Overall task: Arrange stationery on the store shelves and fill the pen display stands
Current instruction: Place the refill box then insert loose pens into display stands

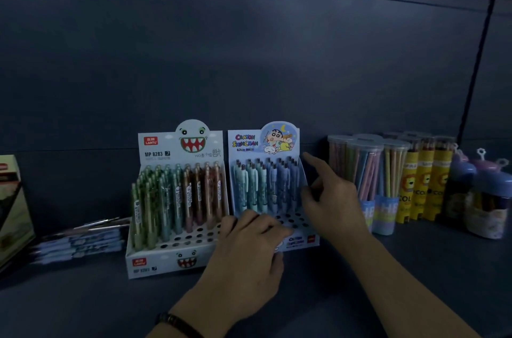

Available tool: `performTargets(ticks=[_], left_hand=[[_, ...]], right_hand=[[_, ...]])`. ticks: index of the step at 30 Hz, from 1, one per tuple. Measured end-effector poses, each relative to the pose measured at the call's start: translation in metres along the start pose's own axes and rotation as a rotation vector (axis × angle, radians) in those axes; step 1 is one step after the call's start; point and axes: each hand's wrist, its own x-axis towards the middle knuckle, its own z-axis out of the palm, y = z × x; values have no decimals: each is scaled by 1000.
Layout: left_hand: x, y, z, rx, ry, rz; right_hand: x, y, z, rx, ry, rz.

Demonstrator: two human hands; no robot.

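Observation:
Two cardboard pen display stands sit side by side on the dark shelf (360, 282). The monster-face stand (177, 246) on the left holds green, teal and brown pens, with empty holes in its front rows. The Crayon Shinchan stand (304, 239) on the right holds teal and blue pens (266, 185) in its back rows. My left hand (249, 249) grips that stand's front edge, fingers curled over the empty holes and thumb on the front face. My right hand (329, 199) is at the stand's right side wall, fingers spread and index finger raised toward the upper right corner.
Clear tubes of pastel pencils (365, 171) stand right of the stands, then yellow lion-print tubes (424, 185) and purple-lidded containers (487, 199). Flat blue pen packs (80, 243) lie left of the monster stand, and a tilted box (11, 210) sits at the far left.

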Motion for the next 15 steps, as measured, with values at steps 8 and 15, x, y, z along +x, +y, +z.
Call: performTargets(ticks=[8, 15], left_hand=[[-7, -5, -31, -137, 75, -10], [-69, -85, -100, -71, 206, -45]], right_hand=[[-14, -28, -1, 7, 30, -61], [-38, -131, 42, 195, -134, -88]])
